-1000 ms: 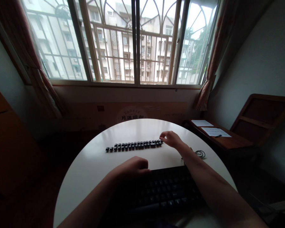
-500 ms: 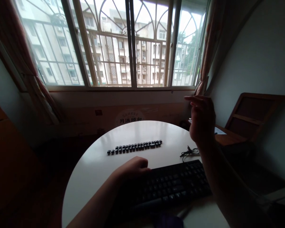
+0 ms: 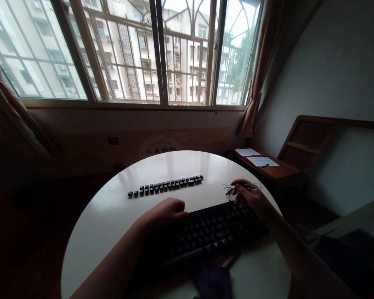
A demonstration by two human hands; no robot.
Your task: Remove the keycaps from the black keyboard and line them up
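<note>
A black keyboard [image 3: 212, 232] lies on the round white table [image 3: 112, 224] in front of me. My left hand [image 3: 163, 211] rests curled on the keyboard's far left corner, fingers closed over its edge. My right hand [image 3: 251, 197] is at the keyboard's far right corner, pinching a thin wire keycap puller [image 3: 237, 187] that points left. Farther back on the table lies a row of removed black keycaps [image 3: 166, 185].
A dark cable [image 3: 230, 191] lies by the keyboard's right corner. A wooden side desk [image 3: 268, 168] with papers [image 3: 262, 161] stands to the right, against a wooden frame [image 3: 302, 141]. A purple object [image 3: 213, 282] sits at the near table edge. Window and curtains are behind.
My right hand left the end of the keycap row, rose into the air, then came down at the keyboard's right corner holding the wire puller. The left hand stayed put.
</note>
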